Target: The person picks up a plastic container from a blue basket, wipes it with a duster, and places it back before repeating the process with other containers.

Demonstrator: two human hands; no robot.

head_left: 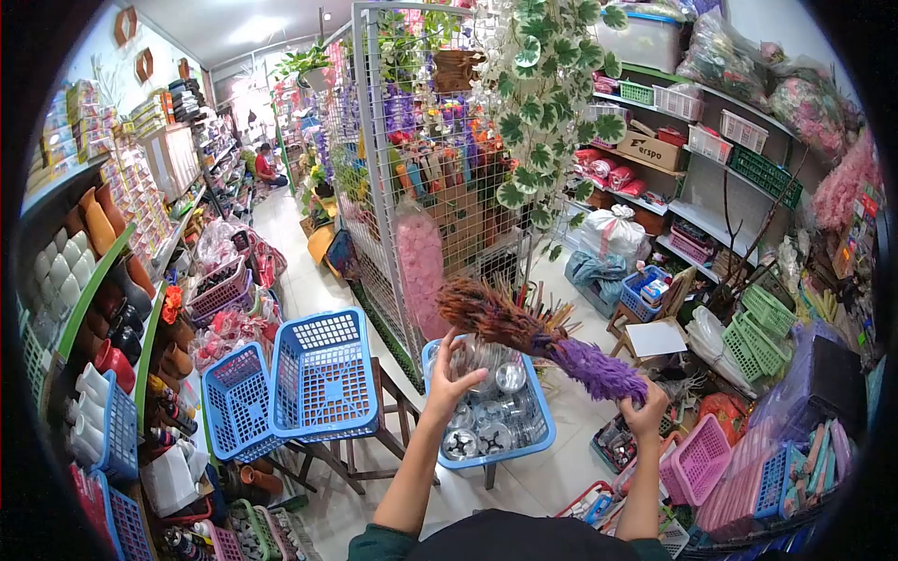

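Observation:
My right hand is closed round the purple end of a long feathery bundle, rust-brown at its far end. The bundle is held slanting up to the left, over a blue basket. Thumb and fingers spread, my left hand is raised by the basket's left side, its fingertips just below the brown end. In that basket lie several clear plastic and silvery round pieces. Thin brown sticks stand up behind the bundle.
Two blue baskets rest on wooden stools at the left. A wire grid rack with artificial flowers rises ahead. Shelves of vases line the left; a pink basket is at the right. A person crouches far down the aisle.

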